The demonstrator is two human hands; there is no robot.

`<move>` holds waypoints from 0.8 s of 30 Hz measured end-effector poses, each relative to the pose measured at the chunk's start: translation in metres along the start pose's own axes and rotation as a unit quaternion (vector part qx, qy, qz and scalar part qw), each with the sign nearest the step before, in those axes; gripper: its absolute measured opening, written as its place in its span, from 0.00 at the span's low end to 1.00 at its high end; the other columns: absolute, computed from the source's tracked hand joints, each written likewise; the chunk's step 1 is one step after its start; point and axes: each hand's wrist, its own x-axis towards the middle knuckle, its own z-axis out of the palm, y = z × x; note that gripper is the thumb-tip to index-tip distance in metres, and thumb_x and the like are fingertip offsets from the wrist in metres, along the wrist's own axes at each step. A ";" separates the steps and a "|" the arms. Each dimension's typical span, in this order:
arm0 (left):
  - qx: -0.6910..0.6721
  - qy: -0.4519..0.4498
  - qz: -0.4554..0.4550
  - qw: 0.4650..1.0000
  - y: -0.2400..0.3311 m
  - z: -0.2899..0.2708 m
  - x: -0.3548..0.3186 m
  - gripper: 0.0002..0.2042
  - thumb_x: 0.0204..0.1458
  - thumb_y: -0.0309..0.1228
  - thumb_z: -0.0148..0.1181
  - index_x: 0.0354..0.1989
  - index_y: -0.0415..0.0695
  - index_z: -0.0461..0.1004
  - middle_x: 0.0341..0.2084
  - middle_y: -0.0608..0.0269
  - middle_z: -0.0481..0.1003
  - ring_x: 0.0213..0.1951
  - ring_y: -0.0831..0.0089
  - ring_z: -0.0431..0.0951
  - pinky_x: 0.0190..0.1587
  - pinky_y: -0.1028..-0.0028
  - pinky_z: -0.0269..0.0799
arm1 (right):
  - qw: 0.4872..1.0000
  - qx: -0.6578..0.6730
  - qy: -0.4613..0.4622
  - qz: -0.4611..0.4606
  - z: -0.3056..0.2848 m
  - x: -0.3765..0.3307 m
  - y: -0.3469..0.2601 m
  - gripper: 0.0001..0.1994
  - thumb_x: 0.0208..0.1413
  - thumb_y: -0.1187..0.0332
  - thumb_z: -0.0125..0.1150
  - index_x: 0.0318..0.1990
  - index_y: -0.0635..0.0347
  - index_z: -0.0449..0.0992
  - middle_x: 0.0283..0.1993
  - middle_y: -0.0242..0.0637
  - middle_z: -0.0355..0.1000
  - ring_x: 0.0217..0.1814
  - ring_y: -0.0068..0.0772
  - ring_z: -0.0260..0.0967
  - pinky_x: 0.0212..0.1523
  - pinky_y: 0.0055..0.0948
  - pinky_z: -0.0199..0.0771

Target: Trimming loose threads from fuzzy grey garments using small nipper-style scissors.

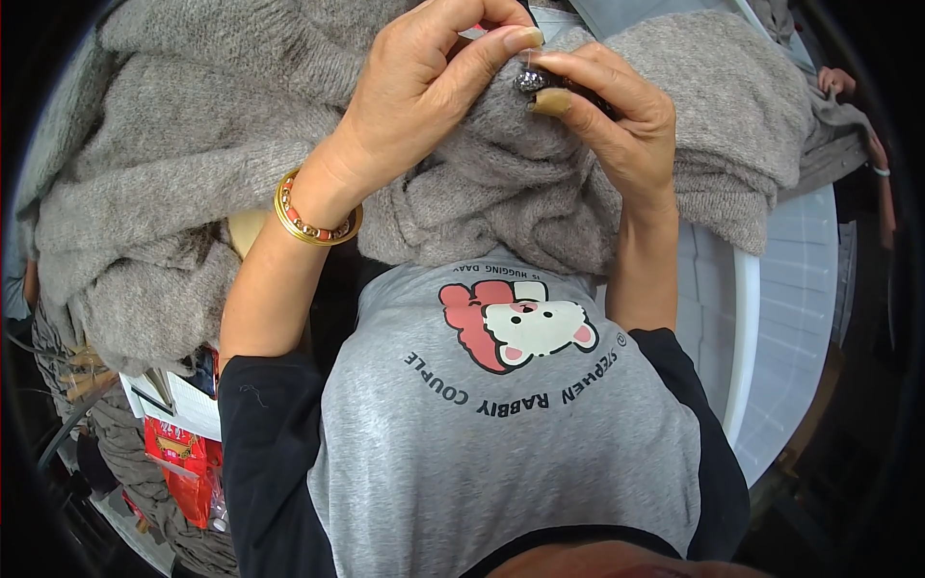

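Grey knitted fabric [520, 207] is bunched over my lap and below both hands. My left hand [424, 87] is closed in a pinch at the top middle, thumb and forefinger tips together. What lies in that pinch is too small to make out. Close on its right, my right hand [621, 111] grips a small dark shiny object [529, 81] with a glittery end. Its black body runs back under the fingers, so its kind is hidden. A tan cover sits on the right thumb tip. A thin, faint line shows between the two hands' fingertips.
More grey knitwear [183, 144] is heaped at the left, and another folded part [718, 106] lies at the right. A white plastic bin [747, 328] stands by my right arm. Lower left are a red packet [183, 467] and white paper [193, 405]. Another person's hand [836, 82] shows far right.
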 end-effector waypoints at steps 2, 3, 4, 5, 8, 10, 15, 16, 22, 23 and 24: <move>-0.053 0.006 -0.020 0.998 -0.002 0.002 -0.001 0.03 0.62 0.23 0.53 0.38 0.37 0.72 0.25 0.71 0.71 0.27 0.88 0.65 0.29 0.85 0.60 | 1.000 -0.021 -0.018 0.002 -0.002 -0.001 0.001 0.16 0.53 0.74 0.66 0.50 0.68 0.78 0.37 0.33 0.74 0.37 0.20 0.67 0.38 0.18 0.66; -0.054 0.007 -0.021 0.998 -0.004 0.001 -0.002 0.03 0.62 0.23 0.53 0.38 0.37 0.72 0.25 0.71 0.71 0.27 0.88 0.65 0.29 0.85 0.60 | 1.000 -0.021 -0.019 0.003 0.003 -0.001 0.000 0.16 0.53 0.74 0.66 0.50 0.68 0.78 0.37 0.33 0.74 0.37 0.20 0.67 0.38 0.18 0.66; -0.071 0.004 -0.042 0.997 -0.007 0.000 -0.003 0.03 0.62 0.24 0.53 0.38 0.37 0.72 0.25 0.73 0.70 0.26 0.89 0.63 0.28 0.85 0.59 | 0.996 0.069 0.045 0.041 0.011 -0.001 -0.003 0.17 0.54 0.72 0.66 0.51 0.68 0.76 0.36 0.30 0.72 0.36 0.18 0.65 0.36 0.17 0.64; -0.089 0.002 -0.062 0.994 -0.012 0.000 -0.004 0.03 0.62 0.25 0.53 0.39 0.38 0.72 0.24 0.75 0.70 0.25 0.90 0.62 0.27 0.86 0.57 | 0.978 0.157 0.109 0.079 0.016 -0.001 -0.006 0.19 0.54 0.70 0.67 0.53 0.67 0.75 0.35 0.28 0.71 0.34 0.16 0.64 0.34 0.16 0.62; -0.324 -0.054 0.223 0.918 -0.051 0.012 0.018 0.03 0.62 0.25 0.54 0.39 0.39 0.73 0.23 0.77 0.68 0.24 0.92 0.60 0.26 0.87 0.54 | 0.979 0.149 0.028 0.135 0.012 -0.007 0.005 0.20 0.54 0.67 0.68 0.53 0.66 0.75 0.31 0.22 0.64 0.29 0.11 0.57 0.30 0.14 0.57; -0.244 -0.016 0.068 0.967 -0.035 0.009 0.006 0.04 0.62 0.26 0.54 0.40 0.39 0.73 0.24 0.77 0.68 0.25 0.92 0.60 0.26 0.87 0.55 | 0.982 0.103 -0.005 0.158 0.020 -0.007 0.003 0.15 0.53 0.70 0.69 0.46 0.67 0.77 0.29 0.21 0.67 0.28 0.09 0.57 0.28 0.14 0.58; -0.201 -0.061 0.127 0.969 -0.059 -0.005 0.003 0.07 0.63 0.30 0.53 0.41 0.40 0.73 0.26 0.76 0.69 0.28 0.91 0.62 0.29 0.87 0.57 | 0.975 0.160 0.072 0.137 0.003 -0.016 0.003 0.13 0.54 0.69 0.68 0.42 0.68 0.77 0.33 0.29 0.75 0.28 0.11 0.63 0.28 0.13 0.57; -0.171 -0.096 -0.014 0.980 -0.056 -0.009 0.001 0.14 0.64 0.38 0.50 0.40 0.39 0.75 0.29 0.73 0.72 0.32 0.86 0.66 0.37 0.83 0.60 | 0.976 0.160 0.074 0.126 -0.008 -0.017 0.003 0.13 0.54 0.68 0.68 0.42 0.69 0.77 0.33 0.28 0.75 0.28 0.11 0.63 0.28 0.14 0.57; -0.054 -0.171 -0.143 0.973 -0.064 -0.026 -0.007 0.20 0.64 0.46 0.47 0.36 0.40 0.77 0.31 0.71 0.73 0.39 0.81 0.69 0.48 0.79 0.61 | 0.943 0.258 0.203 0.056 -0.037 -0.023 -0.016 0.11 0.53 0.71 0.67 0.40 0.67 0.77 0.26 0.29 0.72 0.19 0.12 0.57 0.18 0.14 0.51; -0.055 -0.167 -0.142 0.974 -0.063 -0.025 -0.005 0.20 0.64 0.46 0.47 0.36 0.40 0.77 0.31 0.71 0.73 0.39 0.81 0.69 0.48 0.79 0.61 | 0.941 0.264 0.205 0.048 -0.043 -0.024 -0.016 0.11 0.52 0.70 0.68 0.40 0.67 0.76 0.23 0.25 0.68 0.17 0.09 0.52 0.16 0.13 0.46; -0.049 -0.193 -0.067 0.978 -0.060 -0.024 -0.002 0.18 0.62 0.44 0.50 0.37 0.40 0.76 0.33 0.72 0.73 0.40 0.81 0.69 0.48 0.79 0.61 | 0.942 0.264 0.202 0.047 -0.046 -0.023 -0.016 0.11 0.52 0.70 0.68 0.40 0.67 0.76 0.23 0.25 0.68 0.17 0.09 0.52 0.16 0.13 0.46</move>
